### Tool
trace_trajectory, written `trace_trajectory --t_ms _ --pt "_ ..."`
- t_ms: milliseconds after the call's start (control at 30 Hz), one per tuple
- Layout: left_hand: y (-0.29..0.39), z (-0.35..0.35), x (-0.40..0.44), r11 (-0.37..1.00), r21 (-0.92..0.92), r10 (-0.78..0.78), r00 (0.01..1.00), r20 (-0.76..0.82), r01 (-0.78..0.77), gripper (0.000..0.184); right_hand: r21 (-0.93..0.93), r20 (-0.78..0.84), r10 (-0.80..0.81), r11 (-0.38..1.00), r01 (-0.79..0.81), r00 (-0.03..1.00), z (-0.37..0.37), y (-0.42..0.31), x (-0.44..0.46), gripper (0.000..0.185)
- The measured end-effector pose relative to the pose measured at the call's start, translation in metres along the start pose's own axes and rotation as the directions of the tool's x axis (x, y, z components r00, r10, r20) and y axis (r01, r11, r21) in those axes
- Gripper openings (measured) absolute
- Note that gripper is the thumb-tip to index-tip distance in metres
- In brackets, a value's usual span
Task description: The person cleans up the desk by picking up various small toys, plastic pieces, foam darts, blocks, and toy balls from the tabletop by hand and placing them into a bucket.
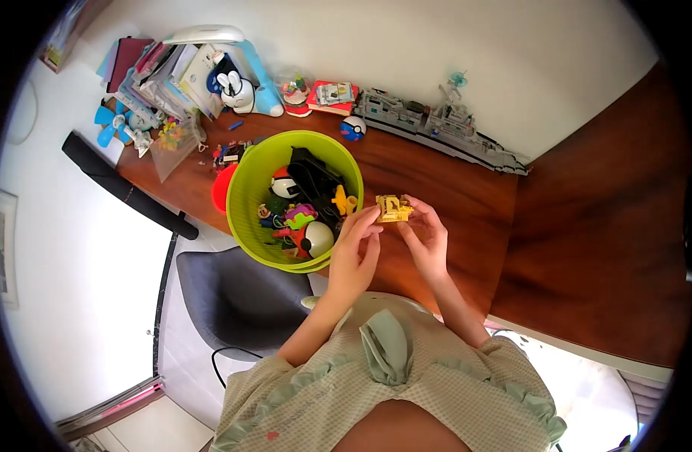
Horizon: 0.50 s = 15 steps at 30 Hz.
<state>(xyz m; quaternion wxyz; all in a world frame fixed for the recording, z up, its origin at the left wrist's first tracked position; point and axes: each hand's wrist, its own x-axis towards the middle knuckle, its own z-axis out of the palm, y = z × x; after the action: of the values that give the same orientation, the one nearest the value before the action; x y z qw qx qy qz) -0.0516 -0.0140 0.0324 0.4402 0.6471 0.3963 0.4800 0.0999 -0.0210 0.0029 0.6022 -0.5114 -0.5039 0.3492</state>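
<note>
A small, boxy yellow toy (pixel 393 209), which looks like a toy vehicle, is held up above the table between my two hands. My left hand (pixel 355 252) grips its left end with the fingertips. At the other end, the thumb and fingers of my right hand (pixel 427 237) pinch it. Just left of my hands stands a lime-green tub (pixel 243 215). Inside it lie a red-and-white ball (pixel 316 239), a pink-and-green toy (pixel 300 216), a yellow toy piece (pixel 341 200) and some black material (pixel 310 175).
The wooden table (pixel 436 264) carries a grey toy-brick ship (pixel 436 128) along the wall, a blue-and-white ball (pixel 353 128), a red box (pixel 332 96) and books (pixel 161 75). A red container (pixel 222 188) stands behind the tub. A grey chair (pixel 237 297) is below left.
</note>
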Motion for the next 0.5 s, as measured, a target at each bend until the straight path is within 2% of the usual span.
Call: trace_trajectory --t_ms 100,200,300,400,500 --pt "0.014 -0.02 0.002 0.995 0.089 -0.031 0.998 -0.048 0.036 0.037 -0.059 0.053 -0.035 0.998 0.038 0.998 0.014 -0.005 0.005 0.042" --pt "0.003 -0.041 0.008 0.986 0.166 0.045 0.996 -0.073 -0.032 0.033 -0.135 0.093 -0.074 0.987 0.086 0.993 0.028 0.0 0.012 0.041" --pt "-0.007 -0.058 0.013 0.991 0.131 -0.02 0.996 -0.088 0.031 0.03 -0.205 0.128 -0.094 0.971 0.119 0.987 0.043 -0.008 0.021 0.04" --pt "-0.011 -0.074 0.017 0.969 0.234 -0.069 0.996 -0.056 0.08 0.028 -0.422 0.198 -0.142 0.881 0.214 0.97 0.052 -0.008 0.029 0.04" --pt "-0.012 -0.086 0.021 0.937 0.334 -0.098 0.995 -0.022 0.099 0.029 -0.512 0.197 -0.157 0.826 0.238 0.968 0.061 -0.005 0.033 0.042"
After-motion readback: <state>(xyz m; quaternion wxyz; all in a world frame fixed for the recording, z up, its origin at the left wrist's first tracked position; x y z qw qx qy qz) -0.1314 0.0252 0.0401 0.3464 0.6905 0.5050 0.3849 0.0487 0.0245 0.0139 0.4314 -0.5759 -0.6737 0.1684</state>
